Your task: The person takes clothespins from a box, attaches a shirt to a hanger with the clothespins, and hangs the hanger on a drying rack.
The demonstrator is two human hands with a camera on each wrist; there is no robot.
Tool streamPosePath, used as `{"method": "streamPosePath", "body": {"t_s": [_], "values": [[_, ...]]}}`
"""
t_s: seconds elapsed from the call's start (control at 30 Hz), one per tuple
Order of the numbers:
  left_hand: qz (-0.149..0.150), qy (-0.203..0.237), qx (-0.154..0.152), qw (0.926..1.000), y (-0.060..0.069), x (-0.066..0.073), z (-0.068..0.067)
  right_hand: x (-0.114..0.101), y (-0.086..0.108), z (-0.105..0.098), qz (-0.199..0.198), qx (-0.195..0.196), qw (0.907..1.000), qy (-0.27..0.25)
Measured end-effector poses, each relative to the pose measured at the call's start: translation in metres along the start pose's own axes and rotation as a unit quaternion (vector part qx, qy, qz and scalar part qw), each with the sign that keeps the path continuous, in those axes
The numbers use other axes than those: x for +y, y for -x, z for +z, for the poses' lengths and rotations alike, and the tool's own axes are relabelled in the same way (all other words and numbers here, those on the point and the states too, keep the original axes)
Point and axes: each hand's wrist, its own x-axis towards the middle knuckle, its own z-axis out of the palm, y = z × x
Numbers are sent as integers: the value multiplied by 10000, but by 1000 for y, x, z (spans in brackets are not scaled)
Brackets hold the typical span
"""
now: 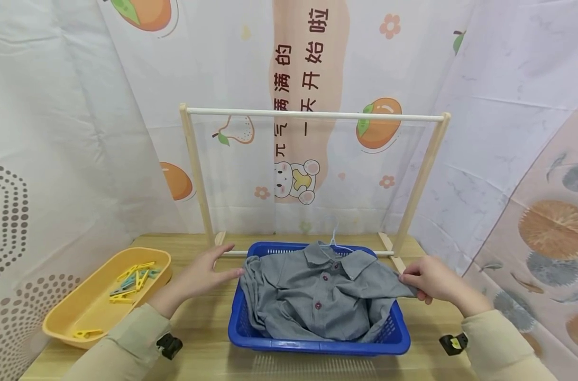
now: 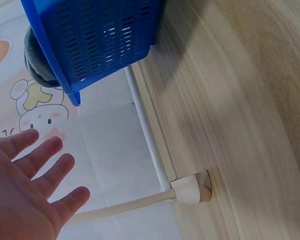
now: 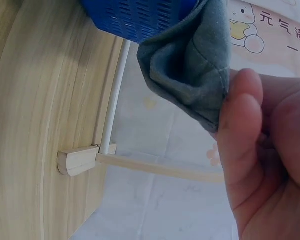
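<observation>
A grey button-up shirt (image 1: 312,296) lies crumpled in a blue plastic basket (image 1: 317,346), its collar toward the back. A thin white hanger (image 1: 333,241) pokes out at the collar. My right hand (image 1: 429,283) pinches the end of the sleeve (image 3: 190,65) between thumb and fingers, drawing it out over the basket's right rim. On the other side, my left hand (image 1: 208,275) is spread with straight fingers near the shirt's left edge. In the left wrist view its fingers (image 2: 55,175) hold nothing.
Behind the basket stands a clothes rack with a white top bar (image 1: 312,114) and wooden posts (image 1: 198,174). A yellow tray (image 1: 93,307) at the left holds several yellow and teal clothespins (image 1: 138,280). All this stands on a wooden table (image 1: 203,338) before printed cloth walls.
</observation>
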Motion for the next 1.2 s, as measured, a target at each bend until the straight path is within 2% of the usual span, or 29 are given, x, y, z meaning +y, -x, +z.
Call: {"method": "streamPosePath", "body": {"t_s": [0.17,0.33,0.53,0.77,1.07,1.2], "values": [[103,-27,38,9999,0,0,0,-2,2,0,255,90,9994,-207],[190,-4,69,9998,0,1,-2,-6,5,-2,703,189,9940,-816],[201,-90,133,9997,0,0,-3,-8,7,-7,699,251,9897,-1220],[198,-167,119,9996,0,0,-4,-7,7,-7,475,359,9919,-1122],[270,-211,154,9993,0,2,-4,-7,6,-5,507,394,9905,-1218],[268,-246,148,9992,0,3,-5,-6,4,-4,545,464,9922,-1020]]}}
